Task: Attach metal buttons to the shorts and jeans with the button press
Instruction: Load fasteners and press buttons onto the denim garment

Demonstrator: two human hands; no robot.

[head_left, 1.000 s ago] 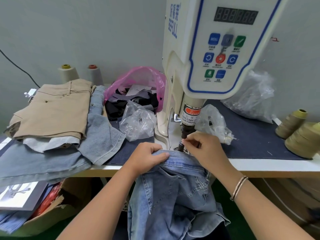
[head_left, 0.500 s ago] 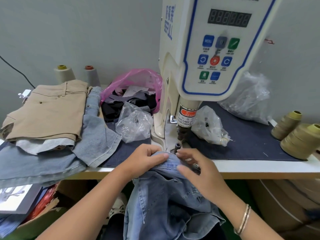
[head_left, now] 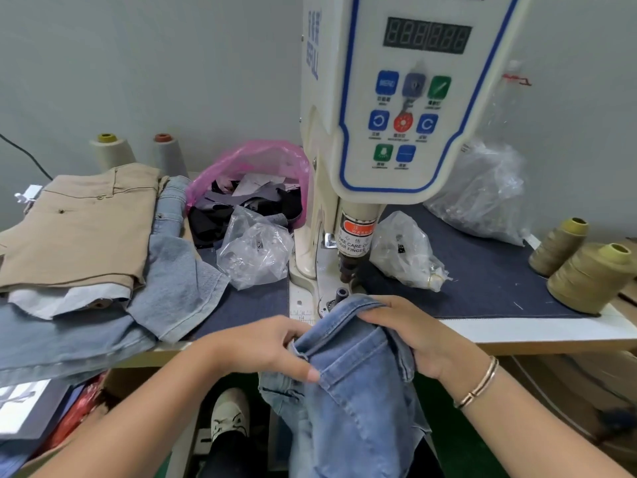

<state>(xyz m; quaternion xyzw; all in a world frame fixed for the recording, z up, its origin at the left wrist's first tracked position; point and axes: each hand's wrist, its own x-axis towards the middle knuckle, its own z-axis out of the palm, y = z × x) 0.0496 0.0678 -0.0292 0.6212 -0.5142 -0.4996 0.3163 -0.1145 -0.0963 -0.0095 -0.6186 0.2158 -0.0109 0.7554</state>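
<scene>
A pair of light blue jeans (head_left: 348, 391) hangs over the table's front edge, its waistband lying just in front of the button press (head_left: 389, 108). My left hand (head_left: 265, 346) pinches the waistband's left end, thumb on top. My right hand (head_left: 413, 332) grips the waistband's right side with curled fingers. The press's lower die (head_left: 340, 294), a small dark post, stands uncovered just behind the denim, under the plunger (head_left: 348, 267). Tan shorts (head_left: 79, 232) lie folded on a stack of denim garments (head_left: 113, 315) at the left.
Clear plastic bags (head_left: 255, 257) of small parts flank the press, with a pink bag (head_left: 248, 188) of fabric scraps behind. Thread cones (head_left: 586, 277) stand at the right edge, two more cones (head_left: 113, 153) at the back left. A shoe (head_left: 229, 415) shows below the table.
My right hand left the die post and took hold of the waistband's right side. Both hands drew the jeans back toward me, so the die now stands bare.
</scene>
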